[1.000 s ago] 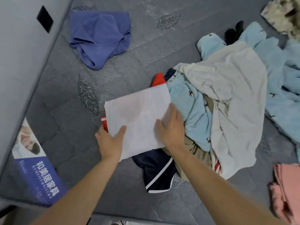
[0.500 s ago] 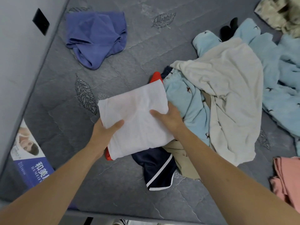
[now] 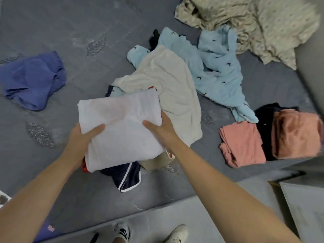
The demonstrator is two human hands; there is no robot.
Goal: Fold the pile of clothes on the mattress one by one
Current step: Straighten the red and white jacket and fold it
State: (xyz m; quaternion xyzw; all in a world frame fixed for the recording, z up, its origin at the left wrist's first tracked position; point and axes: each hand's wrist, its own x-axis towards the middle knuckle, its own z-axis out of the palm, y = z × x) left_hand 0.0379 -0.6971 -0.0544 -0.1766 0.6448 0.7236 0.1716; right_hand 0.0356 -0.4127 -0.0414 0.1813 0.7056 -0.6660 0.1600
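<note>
The folded white garment (image 3: pixel 121 130) is held between both hands just above the near edge of the unfolded pile — the left hand (image 3: pixel 78 137) grips its left edge with the thumb laid on top, and the right hand (image 3: pixel 163 128) grips the right edge, thumb on top and fingers tucked underneath. By the look of it this piece is folded and the step in hand is carrying it off to be set down; the next move likely calls for keeping it level so the fold holds, and laying it beside the folded pieces at the right of the grey mattress (image 3: pixel 52 32).

Folded at the right I count three: a pink garment (image 3: pixel 242 142), a second pink one (image 3: pixel 296 134) and a dark one (image 3: pixel 263 120) partly under it. Loose in the pile: one cream top (image 3: pixel 163 79), one light blue printed garment (image 3: pixel 215 67), one pair of navy shorts (image 3: pixel 124 176), with red and tan bits peeking out — how many I cannot tell. One blue garment (image 3: pixel 33 79) lies apart at the left, one patterned beige cloth (image 3: pixel 254 23) at the far right
</note>
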